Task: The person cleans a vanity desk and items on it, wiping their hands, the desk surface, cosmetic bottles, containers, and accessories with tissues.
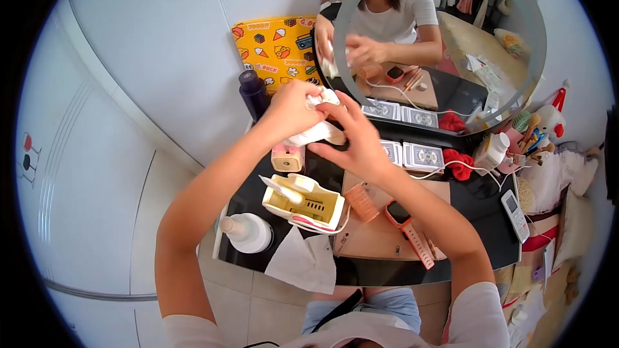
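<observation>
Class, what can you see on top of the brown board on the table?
The brown board bears an orange watch and a ribbed orange item; the right forearm hides part, so anything there cannot be seen.

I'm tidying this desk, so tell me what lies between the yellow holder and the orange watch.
The head view shows an orange cup and, beside the holder, some pale cable.

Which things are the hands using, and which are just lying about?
In use:
white wad, cloth or tissue
left hand, holding it
right hand, fingers up close to it

Probably just lying about:
orange watch
playing cards
red scrunchie
white remote
</observation>
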A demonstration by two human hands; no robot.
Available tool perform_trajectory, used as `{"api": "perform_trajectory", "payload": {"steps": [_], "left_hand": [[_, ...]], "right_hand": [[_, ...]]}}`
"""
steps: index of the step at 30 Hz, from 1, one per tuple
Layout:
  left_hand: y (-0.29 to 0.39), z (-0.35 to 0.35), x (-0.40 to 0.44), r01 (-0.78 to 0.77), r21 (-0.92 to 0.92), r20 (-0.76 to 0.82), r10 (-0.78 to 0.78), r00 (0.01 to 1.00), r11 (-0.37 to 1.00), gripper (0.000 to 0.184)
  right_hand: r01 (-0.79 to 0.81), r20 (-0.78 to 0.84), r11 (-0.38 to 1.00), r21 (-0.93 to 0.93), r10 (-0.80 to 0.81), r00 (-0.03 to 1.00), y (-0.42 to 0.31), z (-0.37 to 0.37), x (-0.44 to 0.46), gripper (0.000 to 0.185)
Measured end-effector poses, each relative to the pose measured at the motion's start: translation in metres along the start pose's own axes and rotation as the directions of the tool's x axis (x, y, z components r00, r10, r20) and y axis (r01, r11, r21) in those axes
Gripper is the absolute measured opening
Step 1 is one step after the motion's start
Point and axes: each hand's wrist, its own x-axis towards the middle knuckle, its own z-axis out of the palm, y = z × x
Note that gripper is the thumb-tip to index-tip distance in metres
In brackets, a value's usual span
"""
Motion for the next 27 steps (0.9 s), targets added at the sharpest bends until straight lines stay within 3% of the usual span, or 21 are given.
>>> {"api": "perform_trajectory", "payload": {"steps": [1,3,4,6,7,9,10,11,13,16,19,20,23,26,27], "left_hand": [[-0.002,0.007,0.007,0.132,-0.068,0.156,-0.120,0.981,0.989,0.026],[-0.021,0.015,0.010,0.241,-0.212,0.384,-0.146,0.912,0.947,0.029],[-0.018,0.008,0.003,0.178,-0.326,0.366,-0.050,0.929,0.929,0.032],[-0.024,-0.006,-0.009,0.122,-0.270,0.143,-0.085,0.986,0.955,0.032],[-0.030,-0.012,-0.015,0.102,-0.239,0.033,-0.097,0.995,0.966,0.032],[-0.049,-0.022,-0.025,0.170,-0.213,0.075,-0.158,0.985,0.962,0.030],[-0.056,-0.022,-0.028,0.202,-0.198,0.097,-0.186,0.978,0.959,0.029],[-0.058,-0.019,-0.033,0.181,-0.187,0.083,-0.168,0.982,0.966,0.029],[-0.060,-0.011,-0.046,0.134,-0.164,0.053,-0.127,0.990,0.977,0.028],[-0.052,-0.009,-0.055,0.048,-0.074,0.020,-0.046,0.999,0.996,0.033],[-0.051,-0.005,-0.059,0.011,-0.062,0.018,-0.010,1.000,0.998,0.042],[-0.056,-0.002,-0.060,-0.011,-0.052,0.021,0.012,1.000,0.999,0.042],[-0.058,0.003,-0.064,-0.055,-0.036,0.008,0.055,0.998,0.998,0.044],[-0.059,0.003,-0.067,-0.132,0.005,-0.036,0.132,0.991,0.991,0.046],[-0.059,0.004,-0.068,-0.161,0.015,-0.056,0.162,0.985,0.987,0.047]], "right_hand": [[-0.071,-0.006,0.997,0.025,0.072,0.997,0.008,0.011,0.000,0.051],[-0.126,-0.019,0.991,-0.053,0.125,0.992,0.037,0.022,-0.003,0.043],[-0.097,-0.001,0.988,-0.120,0.097,0.995,0.047,0.026,-0.006,0.041],[-0.033,0.036,0.968,-0.247,0.043,0.998,0.063,0.033,-0.012,0.037],[0.119,0.117,0.930,-0.347,-0.083,0.990,0.069,0.035,-0.013,0.030],[0.348,0.315,0.822,-0.451,-0.218,0.924,0.092,0.053,-0.013,0.020],[0.433,0.470,0.761,-0.483,-0.191,0.862,0.097,0.060,-0.011,0.020],[0.522,0.415,0.688,-0.505,-0.337,0.845,0.113,0.073,-0.015,0.024],[0.344,0.409,0.731,-0.590,-0.096,0.907,0.107,0.080,-0.014,0.032],[0.252,0.404,0.678,-0.690,0.073,0.912,0.103,0.086,-0.019,0.036],[0.214,0.411,0.496,-0.842,0.331,0.849,0.095,0.075,-0.015,0.031],[0.257,0.434,0.487,-0.835,0.296,0.851,0.095,0.073,-0.015,0.029],[0.289,0.438,0.354,-0.889,0.478,0.762,0.079,0.081,-0.004,0.032],[0.054,0.173,0.294,-0.954,0.396,0.902,0.077,0.102,-0.012,0.038],[0.119,0.247,0.362,-0.925,0.333,0.910,0.075,0.101,-0.013,0.039]]}}
